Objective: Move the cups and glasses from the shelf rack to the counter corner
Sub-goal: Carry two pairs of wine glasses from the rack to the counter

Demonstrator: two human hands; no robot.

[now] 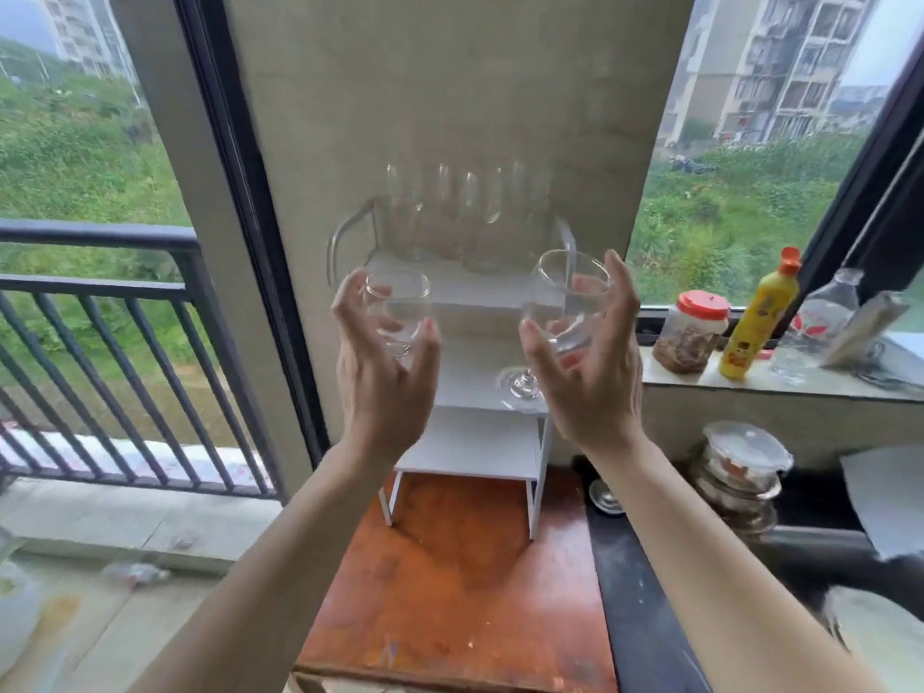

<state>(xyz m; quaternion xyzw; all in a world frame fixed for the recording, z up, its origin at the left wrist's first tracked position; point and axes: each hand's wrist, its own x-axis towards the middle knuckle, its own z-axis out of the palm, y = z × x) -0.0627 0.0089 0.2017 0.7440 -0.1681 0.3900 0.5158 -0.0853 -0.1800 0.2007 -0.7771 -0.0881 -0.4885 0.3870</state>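
Note:
A white tiered shelf rack [475, 442] stands on a reddish wooden top [450, 582] against the wall pillar. Several tall clear glasses [450, 207] crowd its top tier, blurred. My left hand [385, 372] is cupped around the bowl of a clear stemmed glass [397, 307] in front of the rack's left side. My right hand [590, 362] wraps the bowl of a second clear wine glass [570, 297]; its stem and foot show just above the middle tier. Both glasses are upright.
On the window sill to the right stand a red-lidded jar [692, 332], a yellow bottle [757, 317] and a clear plastic bottle [820, 322]. Stacked lidded containers [740, 472] sit on the dark counter [635, 602] below. A balcony railing [100, 292] is at left.

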